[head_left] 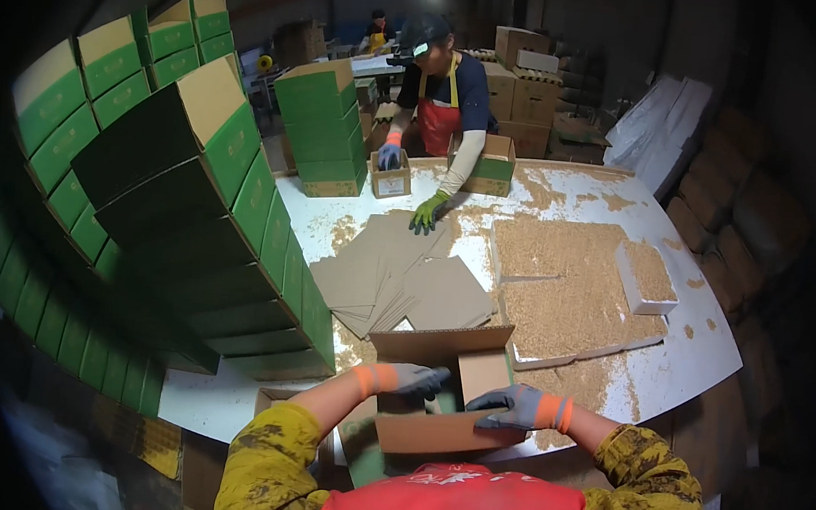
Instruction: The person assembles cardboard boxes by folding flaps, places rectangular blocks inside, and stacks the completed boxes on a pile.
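Observation:
In front of me stands an open cardboard box [449, 434] with brown flaps raised and green on its outside. My left hand [417, 380], in a grey glove with an orange cuff, reaches over its left side, fingers stretched out above the opening. My right hand [516, 407], gloved alike, is closed over the near right edge, fingers bent against the near flap. A pale cardboard panel [486, 380] shows inside at the right. The box's bottom is mostly hidden by my hands and the flaps. Just beyond lie fanned flat cardboard sheets [383, 267].
Tall stacks of green boxes [263, 215] rise at left, close to my left arm. Brown granules [568, 287] cover the table's right, beside a white foam block [646, 274]. Across, a co-worker [444, 95] touches the sheets with a green glove [426, 213] and a small carton [391, 179].

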Tool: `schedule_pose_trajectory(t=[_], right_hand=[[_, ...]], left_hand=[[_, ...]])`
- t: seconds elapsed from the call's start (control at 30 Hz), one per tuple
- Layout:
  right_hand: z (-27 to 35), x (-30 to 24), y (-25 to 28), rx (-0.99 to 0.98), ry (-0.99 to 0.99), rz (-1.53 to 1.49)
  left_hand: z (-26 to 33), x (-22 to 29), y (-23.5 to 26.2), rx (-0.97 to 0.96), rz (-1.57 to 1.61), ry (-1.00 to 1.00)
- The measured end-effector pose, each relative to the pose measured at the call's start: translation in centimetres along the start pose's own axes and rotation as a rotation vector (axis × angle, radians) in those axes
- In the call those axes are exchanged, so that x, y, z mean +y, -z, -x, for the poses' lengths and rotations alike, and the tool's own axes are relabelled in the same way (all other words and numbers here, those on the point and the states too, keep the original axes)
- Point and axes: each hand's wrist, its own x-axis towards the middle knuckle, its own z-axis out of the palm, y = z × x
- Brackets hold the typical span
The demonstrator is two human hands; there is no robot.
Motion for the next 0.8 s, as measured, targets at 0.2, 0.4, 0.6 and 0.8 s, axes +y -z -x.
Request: schedule_pose_trajectory(t=[0.2,0.4,0.6,0.8], right_hand=[[-1.8,-5.1,2.3,0.618,0.175,1.111],[-2.8,-0.8,0.7,0.393,0.174,0.83],[-0.4,12.5,0.0,0.827,0.05,-0.165],[1.9,7.3,5.5,0.515,-0.171,-1.088]], left_hand=[[5.6,9.2,-10.6,0.858,-0.632,0.123],[7.0,7.1,-12.6,1.674,-1.087,-0.422],[7.4,5.1,-10.7,1.291,-0.466,0.397],[5.4,7.6,-11.1,1.667,-0.242,-0.884]])
